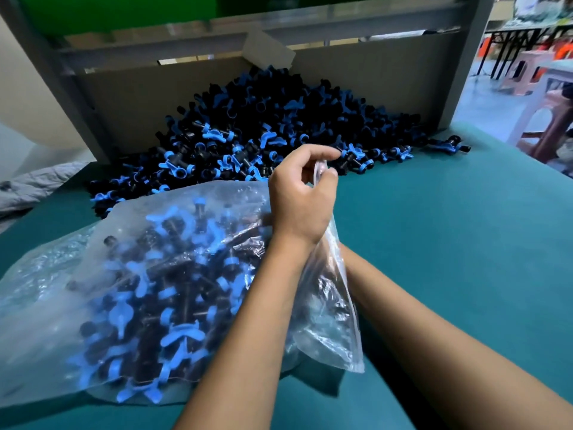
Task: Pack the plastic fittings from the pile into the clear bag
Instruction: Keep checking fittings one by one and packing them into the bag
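The right hand is hidden behind the left hand (302, 200) and the clear bag (130, 293), whose left side the picture's edge cuts off, and the stools (539, 97) beyond the worktop (449, 243) are blurred.

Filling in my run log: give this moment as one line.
stage: closing bag | left hand: pinching clear plastic bag mouth | right hand: hidden behind bag | black-and-blue plastic fittings pile: remains

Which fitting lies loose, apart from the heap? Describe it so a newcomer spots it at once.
Start at the big pile of fittings heaped against the cardboard wall at the back of the green table. Follow the pile's right end out onto bare table: the stray fitting lies there. Black with a blue handle like the rest, it alone has table around it.
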A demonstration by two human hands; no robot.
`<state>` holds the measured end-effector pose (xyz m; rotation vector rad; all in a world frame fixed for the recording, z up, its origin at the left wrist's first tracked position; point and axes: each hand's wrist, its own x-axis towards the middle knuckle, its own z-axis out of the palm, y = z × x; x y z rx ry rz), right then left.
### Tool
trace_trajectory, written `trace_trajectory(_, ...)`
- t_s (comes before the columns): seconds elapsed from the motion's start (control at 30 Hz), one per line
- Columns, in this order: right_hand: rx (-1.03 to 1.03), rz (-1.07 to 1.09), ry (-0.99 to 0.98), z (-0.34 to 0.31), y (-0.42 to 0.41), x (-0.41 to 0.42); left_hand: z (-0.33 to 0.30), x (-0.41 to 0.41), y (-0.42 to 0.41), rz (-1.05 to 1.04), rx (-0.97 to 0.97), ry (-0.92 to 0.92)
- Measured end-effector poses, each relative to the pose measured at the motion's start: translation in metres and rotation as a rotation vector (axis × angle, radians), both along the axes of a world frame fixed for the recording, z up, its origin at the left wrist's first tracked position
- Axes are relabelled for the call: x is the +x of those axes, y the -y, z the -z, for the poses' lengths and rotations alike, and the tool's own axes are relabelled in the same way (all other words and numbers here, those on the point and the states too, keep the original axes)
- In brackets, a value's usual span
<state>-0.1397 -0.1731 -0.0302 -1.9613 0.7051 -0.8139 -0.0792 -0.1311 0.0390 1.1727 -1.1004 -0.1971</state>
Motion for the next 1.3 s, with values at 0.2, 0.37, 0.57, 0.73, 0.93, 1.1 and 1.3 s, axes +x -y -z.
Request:
trace_trajectory(0.2,0.33,0.273,0.379,-0.012,0.037,-0.01,0.04,0.023,0.016,-0.056,0.25,-0.211)
trace_trajectory(0.37,-0.211,0.614,-0.208,-0.002,0.114,-0.026,0.07,0.032,0.026,-0.097,0.556,-0.215)
trace_trajectory(0.57,-0.414,0.486,-0.73,0.002,0.17,-0.032,0.071,0.033,0.03,-0.12,0.588,-0.202)
trace_trajectory(0.73,-0.344,0.368,-0.87,-0.007,0.184,-0.029,0.069,0.033,0.029,-0.134,0.606,-0.203)
trace_trajectory(0.93,-0.376,0.502,-0.526,0.0,0.153,-0.036,0.067,0.032,0.025,-0.133,0.602,-0.201)
trace_trajectory(1.1,-0.071,0.607,0.052,0.009,0.109,-0.049,0.065,0.033,0.023,-0.108,0.587,-0.235)
trace_trajectory(1.3,0.465,0.281,0.647,0.01,0.06,-0.055,0.063,0.029,0.017,-0.016,0.56,-0.343)
